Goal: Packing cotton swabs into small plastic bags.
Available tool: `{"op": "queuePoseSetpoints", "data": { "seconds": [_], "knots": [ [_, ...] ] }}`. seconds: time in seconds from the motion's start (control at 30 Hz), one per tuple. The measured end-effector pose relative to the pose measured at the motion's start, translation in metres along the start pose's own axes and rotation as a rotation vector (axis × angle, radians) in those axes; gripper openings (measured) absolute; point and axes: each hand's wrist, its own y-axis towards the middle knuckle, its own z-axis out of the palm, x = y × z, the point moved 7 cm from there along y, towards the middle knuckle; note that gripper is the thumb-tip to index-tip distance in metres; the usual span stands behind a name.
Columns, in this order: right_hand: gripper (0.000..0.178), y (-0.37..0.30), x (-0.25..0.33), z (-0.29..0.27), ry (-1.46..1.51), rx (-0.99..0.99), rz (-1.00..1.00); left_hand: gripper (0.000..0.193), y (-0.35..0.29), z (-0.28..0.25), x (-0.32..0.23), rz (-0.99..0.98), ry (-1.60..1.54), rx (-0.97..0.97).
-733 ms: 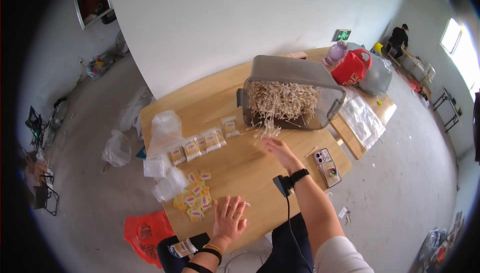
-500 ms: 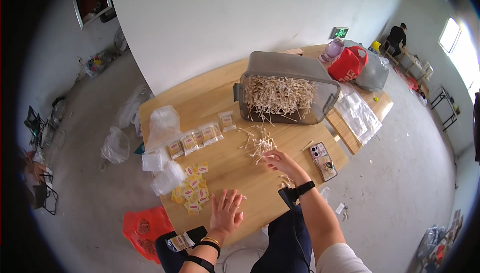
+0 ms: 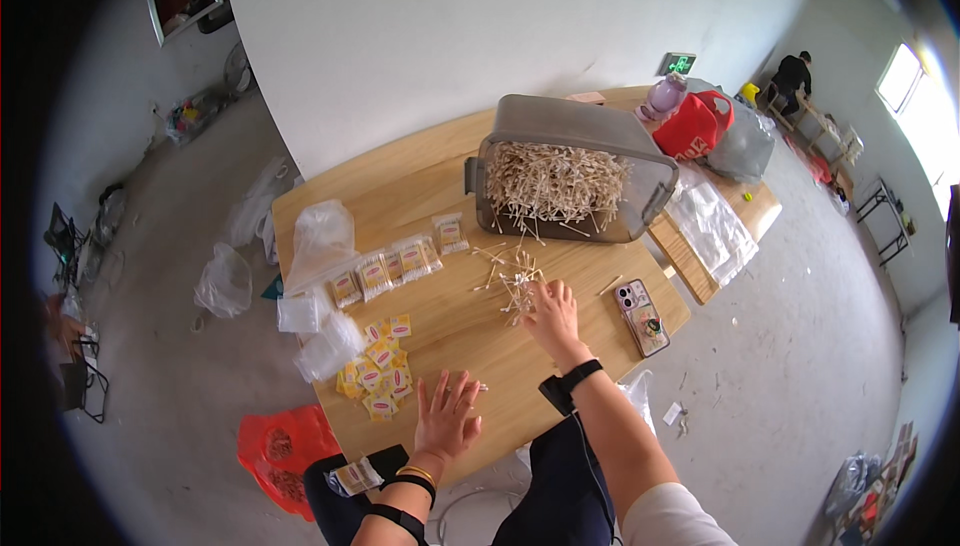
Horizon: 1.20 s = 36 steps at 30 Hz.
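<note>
Loose cotton swabs (image 3: 516,274) lie in a tangled heap on the wooden table (image 3: 440,311). My right hand (image 3: 553,318) is at the heap's near right edge, fingers bent and apart, fingertips touching or just over the swabs. Flat near the front edge rests my left hand (image 3: 446,418), fingers spread; a white swab tip shows beside its fingers, and the rest under the palm is hidden. To its left is a scatter of yellow-and-white printed cards (image 3: 380,366). Behind the heap, a grey translucent bin (image 3: 570,121) lies on its side, full of swabs.
Filled swab packs (image 3: 385,271) stand in a row beside clear plastic bags (image 3: 325,231). A phone (image 3: 641,318) lies at the right edge. Another pack (image 3: 355,476) rests on my left thigh, above a red bag (image 3: 285,456). At the back right sits a red bag (image 3: 695,126); a person works far off.
My right hand has shifted slightly left and up against the heap, its fingers now more spread and pointing away from me. My left hand stays nearly in place.
</note>
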Motion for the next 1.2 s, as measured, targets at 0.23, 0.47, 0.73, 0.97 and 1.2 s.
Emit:
{"op": "queuePoseSetpoints", "data": {
  "seconds": [0.23, 0.47, 0.73, 0.97, 1.2],
  "knots": [
    [0.013, -0.010, 0.055, 0.046, 0.023, 0.095, -0.142, 0.069, 0.003, 0.000, -0.003, 0.000, -0.023, 0.011],
    [0.013, -0.023, 0.040, 0.007, 0.286, 0.143, 0.000, 0.070, 0.002, -0.004, -0.003, -0.001, 0.035, 0.018],
    [0.034, -0.031, 0.043, 0.014, 0.071, 0.110, -0.100, 0.065, 0.002, -0.007, -0.002, -0.007, -0.020, -0.027],
    [0.047, -0.029, 0.085, 0.046, -0.217, 0.082, -0.183, 0.065, 0.004, -0.002, -0.002, -0.025, -0.013, 0.016],
    [0.019, -0.051, 0.085, 0.045, -0.028, 0.240, -0.265, 0.069, -0.001, 0.001, 0.000, -0.022, -0.051, -0.026]
  ]
}}
